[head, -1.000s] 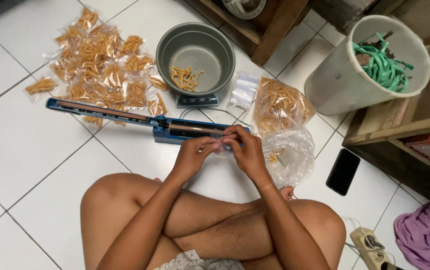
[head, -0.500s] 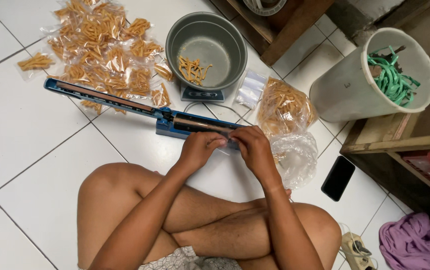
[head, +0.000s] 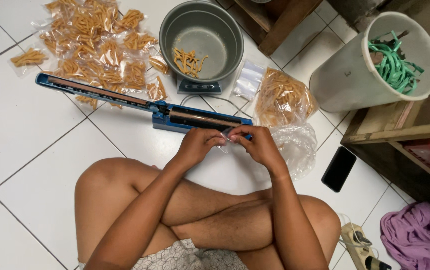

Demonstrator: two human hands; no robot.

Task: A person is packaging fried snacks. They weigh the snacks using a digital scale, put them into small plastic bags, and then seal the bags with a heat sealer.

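Observation:
My left hand and my right hand meet over the white tiled floor, both pinching a small clear plastic bag between the fingertips. Just beyond them lies a blue heat sealer, its long arm raised toward the left. Behind the sealer stands a grey metal bowl on a small scale, with a few yellow snack sticks inside. My crossed bare legs fill the lower part of the view.
A pile of sealed snack packets lies at the far left. Right of my hands sit a big bag of snacks, empty clear bags, a crumpled plastic bag, a black phone, a white bucket, wooden furniture.
My hands stay together at the small bag, fingers shifting slightly. The view has drifted a little, so the things on the floor appear a bit lower and to the right.

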